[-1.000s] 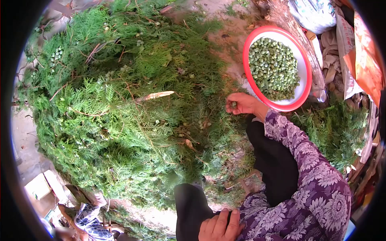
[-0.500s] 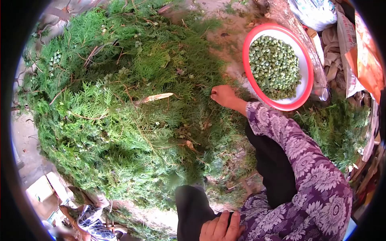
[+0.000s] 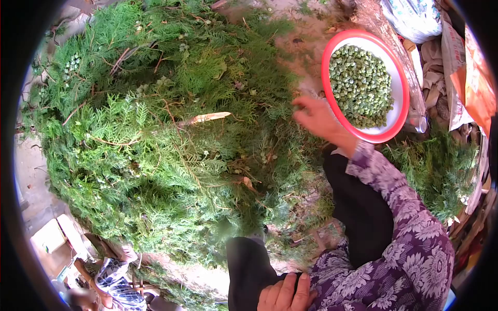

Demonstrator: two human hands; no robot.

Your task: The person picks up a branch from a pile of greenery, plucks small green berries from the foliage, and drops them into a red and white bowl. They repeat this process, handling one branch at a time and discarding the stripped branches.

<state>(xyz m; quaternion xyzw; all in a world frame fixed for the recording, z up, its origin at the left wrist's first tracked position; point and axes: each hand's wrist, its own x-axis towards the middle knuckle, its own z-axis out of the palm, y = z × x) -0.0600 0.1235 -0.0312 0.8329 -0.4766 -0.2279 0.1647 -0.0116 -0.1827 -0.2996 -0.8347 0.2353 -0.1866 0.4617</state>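
Right hand (image 3: 317, 118) outstretched and blurred, fingers loosely curled, left hand (image 3: 284, 294) resting flat on knee

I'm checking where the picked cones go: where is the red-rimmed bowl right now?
In the head view the red-rimmed bowl sits at upper right on the ground, beside the pile of green branches, just beyond the right hand, with sacks to its right.

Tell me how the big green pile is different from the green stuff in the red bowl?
The pile of branches is feathery and leafy, with brown twigs poking through; the bowl holds small round green cones. The pile is far bigger and sprawls loose on the ground, while the cones sit gathered inside the bowl's red rim. The right hand is between them. Both are green, and a few similar cones dot the branches.
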